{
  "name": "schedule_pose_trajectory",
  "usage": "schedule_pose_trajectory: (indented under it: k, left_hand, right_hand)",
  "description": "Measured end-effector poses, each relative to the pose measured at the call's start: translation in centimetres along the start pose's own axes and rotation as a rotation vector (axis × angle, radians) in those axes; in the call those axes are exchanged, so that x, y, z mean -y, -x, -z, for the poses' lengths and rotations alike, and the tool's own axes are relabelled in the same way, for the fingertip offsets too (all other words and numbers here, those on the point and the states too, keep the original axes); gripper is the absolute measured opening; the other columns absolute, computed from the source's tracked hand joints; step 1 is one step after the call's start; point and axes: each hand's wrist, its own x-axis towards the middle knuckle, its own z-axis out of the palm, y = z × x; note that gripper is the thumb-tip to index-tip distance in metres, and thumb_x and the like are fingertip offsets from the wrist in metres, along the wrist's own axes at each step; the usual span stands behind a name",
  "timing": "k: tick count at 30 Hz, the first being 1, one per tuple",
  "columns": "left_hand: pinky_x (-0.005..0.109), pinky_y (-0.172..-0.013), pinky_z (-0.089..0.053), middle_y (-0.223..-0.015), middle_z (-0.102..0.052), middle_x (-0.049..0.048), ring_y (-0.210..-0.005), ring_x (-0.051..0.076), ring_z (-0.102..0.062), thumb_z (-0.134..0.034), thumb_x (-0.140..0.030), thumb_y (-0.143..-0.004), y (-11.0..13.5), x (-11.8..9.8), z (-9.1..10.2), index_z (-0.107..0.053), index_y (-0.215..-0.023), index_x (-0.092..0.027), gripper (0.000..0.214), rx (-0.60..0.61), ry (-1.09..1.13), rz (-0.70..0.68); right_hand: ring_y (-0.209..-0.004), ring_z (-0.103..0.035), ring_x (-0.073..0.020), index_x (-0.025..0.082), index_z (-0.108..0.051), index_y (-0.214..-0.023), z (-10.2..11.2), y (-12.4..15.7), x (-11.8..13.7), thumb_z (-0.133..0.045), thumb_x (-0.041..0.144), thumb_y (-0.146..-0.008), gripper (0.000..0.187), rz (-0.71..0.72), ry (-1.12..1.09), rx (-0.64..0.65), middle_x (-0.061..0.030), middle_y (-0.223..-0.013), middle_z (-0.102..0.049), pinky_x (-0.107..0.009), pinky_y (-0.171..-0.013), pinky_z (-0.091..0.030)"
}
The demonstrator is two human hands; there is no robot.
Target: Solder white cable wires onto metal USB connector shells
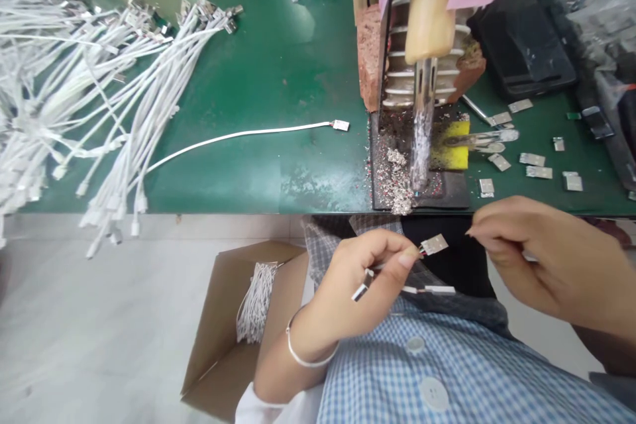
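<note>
My left hand (360, 278) is closed, thumb against forefinger, on a thin white cable. A silver USB plug (434, 244) sticks out past the fingertips, with thin coloured wires at its back. Another cable end (440, 289) with a white sleeve shows below the thumb. My right hand (551, 262) is just right of the plug and apart from it, fingertips pinched together; whether anything is between them is hidden. In front of both hands, a soldering iron (422, 126) with a wooden handle points down at a dark plate (454, 189) strewn with solder crumbs.
A heap of white cables (163, 99) lies at the left, and a single cable (243, 133) stretches across the green table (318, 172). Several loose USB plugs (539, 172), a yellow sponge (460, 156) and a black phone (527, 46) are at right. A cardboard box (209, 344) stands below.
</note>
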Motion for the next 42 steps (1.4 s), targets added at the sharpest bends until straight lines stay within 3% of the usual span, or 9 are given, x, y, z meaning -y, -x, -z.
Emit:
schedule_pose_trajectory:
  k: [3,6,11,13,16,18,27,33,42]
  left_hand:
    - [0.019,-0.049,-0.035,-0.063,-0.051,-0.0037,-0.053,0.006,-0.041,-0.057,-0.032,-0.096,-0.3,0.1,-0.2,-0.061,-0.085,-0.017,0.020,-0.023,0.100,0.037]
    - [0.018,-0.046,-0.029,-0.060,-0.047,-0.0049,-0.051,0.006,-0.035,-0.059,-0.033,-0.095,-0.7,-0.2,-0.5,-0.060,-0.083,-0.016,0.021,-0.060,0.183,0.076]
    - [0.017,-0.045,-0.029,-0.058,-0.046,-0.0059,-0.049,0.005,-0.034,-0.060,-0.028,-0.092,-1.3,-0.9,-0.4,-0.059,-0.081,-0.016,0.017,-0.095,0.226,0.095]
    - [0.017,-0.045,-0.029,-0.057,-0.045,-0.0063,-0.049,0.005,-0.033,-0.060,-0.026,-0.091,-1.5,-1.2,-0.3,-0.059,-0.079,-0.017,0.015,-0.107,0.221,0.096]
    - [0.018,-0.045,-0.031,-0.057,-0.045,-0.0064,-0.048,0.006,-0.033,-0.059,-0.024,-0.089,-1.9,-1.4,-0.1,-0.058,-0.078,-0.017,0.013,-0.104,0.207,0.102]
    - [0.018,-0.045,-0.031,-0.056,-0.046,-0.0060,-0.047,0.006,-0.034,-0.059,-0.024,-0.089,-2.2,-1.5,0.1,-0.058,-0.078,-0.017,0.013,-0.103,0.185,0.111]
    - [0.017,-0.044,-0.029,-0.055,-0.045,-0.0068,-0.048,0.005,-0.034,-0.061,-0.018,-0.080,-3.6,-2.8,1.7,-0.057,-0.072,-0.016,0.009,-0.043,0.068,0.155]
    - [0.018,-0.047,-0.034,-0.059,-0.050,-0.0043,-0.052,0.007,-0.042,-0.058,-0.020,-0.079,-4.6,-3.6,2.4,-0.057,-0.071,-0.016,0.009,-0.029,-0.022,0.178]
    - [0.017,-0.041,-0.024,-0.052,-0.040,-0.0081,-0.045,0.005,-0.030,-0.058,-0.016,-0.076,-4.4,-4.4,2.3,-0.055,-0.069,-0.017,0.008,-0.043,0.040,0.158]
  right_hand:
    - [-0.072,-0.062,-0.0161,0.021,-0.057,-0.107,0.5,-0.1,0.6,-0.042,0.011,-0.095,0.022,0.036,-0.058,-0.030,-0.0068,-0.083,-0.063,-0.028,-0.058,-0.051]
    - [-0.064,-0.059,-0.0135,0.022,-0.059,-0.114,-0.2,-0.5,1.5,-0.046,0.009,-0.094,0.027,0.057,-0.160,-0.049,-0.0030,-0.073,-0.059,-0.025,-0.053,-0.049]
    - [-0.049,-0.050,-0.0089,0.022,-0.052,-0.088,-2.2,-1.2,1.9,-0.049,0.011,-0.090,0.012,-0.092,-0.289,-0.104,0.0046,-0.058,-0.051,-0.023,-0.046,-0.043]
    - [-0.053,-0.052,-0.0089,0.021,-0.050,-0.083,-2.7,-1.4,1.7,-0.053,0.008,-0.087,0.014,-0.075,-0.307,-0.163,0.0038,-0.062,-0.051,-0.022,-0.048,-0.044]
    - [-0.076,-0.062,-0.0145,0.020,-0.055,-0.089,-2.9,-1.7,1.4,-0.059,0.006,-0.083,0.016,0.009,-0.243,-0.281,-0.0033,-0.083,-0.060,-0.027,-0.062,-0.054]
    - [-0.084,-0.064,-0.0166,0.021,-0.057,-0.090,-3.0,-2.0,1.4,-0.060,0.005,-0.082,0.018,0.022,-0.217,-0.294,-0.0050,-0.091,-0.061,-0.031,-0.068,-0.056]
    - [-0.084,-0.062,-0.0150,0.020,-0.057,-0.088,-3.1,-2.8,1.5,-0.060,0.000,-0.080,0.022,-0.008,-0.208,-0.322,-0.0039,-0.089,-0.062,-0.030,-0.071,-0.056]
    - [-0.086,-0.063,-0.0156,0.021,-0.059,-0.087,-3.3,-3.0,1.3,-0.062,0.001,-0.080,0.021,-0.044,-0.232,-0.352,-0.0042,-0.092,-0.063,-0.032,-0.075,-0.054]
    - [-0.085,-0.062,-0.0173,0.021,-0.061,-0.088,-3.1,-3.2,1.4,-0.064,0.000,-0.077,0.024,-0.063,-0.323,-0.371,-0.0052,-0.092,-0.062,-0.033,-0.074,-0.056]
